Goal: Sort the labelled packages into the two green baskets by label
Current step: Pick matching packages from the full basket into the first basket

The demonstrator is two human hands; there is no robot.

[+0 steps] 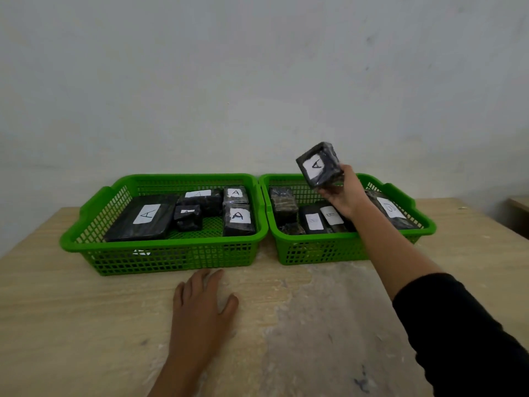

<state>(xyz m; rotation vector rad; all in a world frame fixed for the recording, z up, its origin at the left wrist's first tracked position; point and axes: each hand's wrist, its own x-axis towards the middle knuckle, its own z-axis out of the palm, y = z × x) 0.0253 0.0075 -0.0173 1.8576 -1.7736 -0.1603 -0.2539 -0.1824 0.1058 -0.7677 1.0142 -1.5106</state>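
Two green baskets stand side by side on the table. The left basket (160,256) holds several dark wrapped packages with white "A" labels, among them a large flat one (143,217). The right basket (320,250) holds several dark packages, some with white labels that read like "B" (330,215). My right hand (345,193) is raised above the right basket and grips a small dark cube-shaped package (319,164) whose white "A" label faces me. My left hand (201,306) lies flat on the table in front of the left basket, fingers apart, holding nothing.
The wooden table (71,325) is scuffed and pale in the middle. A plain wall rises right behind the baskets. A second low wooden surface (518,207) shows at the far right edge.
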